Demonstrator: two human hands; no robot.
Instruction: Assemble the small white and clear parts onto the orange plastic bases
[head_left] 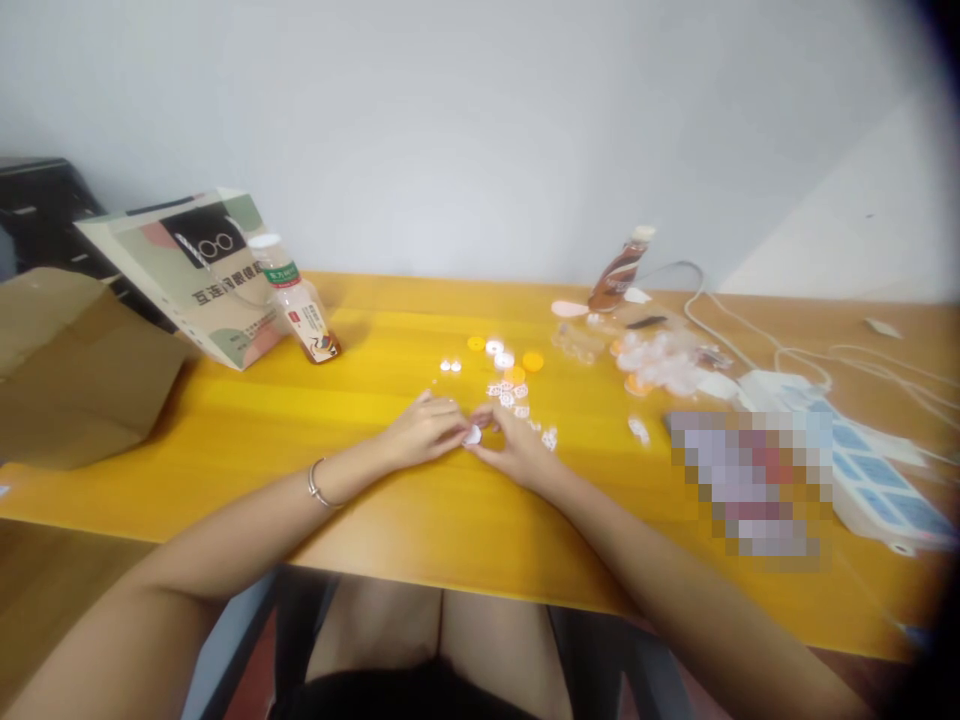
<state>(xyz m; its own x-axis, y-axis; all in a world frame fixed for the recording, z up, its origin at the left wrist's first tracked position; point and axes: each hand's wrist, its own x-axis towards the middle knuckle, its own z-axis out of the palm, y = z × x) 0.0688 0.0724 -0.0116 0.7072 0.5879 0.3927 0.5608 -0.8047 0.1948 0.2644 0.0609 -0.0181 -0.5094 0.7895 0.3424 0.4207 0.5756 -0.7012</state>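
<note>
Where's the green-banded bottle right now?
In the head view's left half, the green-banded bottle stands on the table, just right of the printed bag.

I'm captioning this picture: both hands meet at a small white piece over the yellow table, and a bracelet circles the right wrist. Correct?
Not quite: the head view shows the bracelet on the left wrist. The rest stands: left hand and right hand meet at the small white piece over the yellow table.

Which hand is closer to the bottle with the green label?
Left. The left hand is to the right of the bottle with the green label and nearer the person; the right hand is farther right, past the left hand.
</note>
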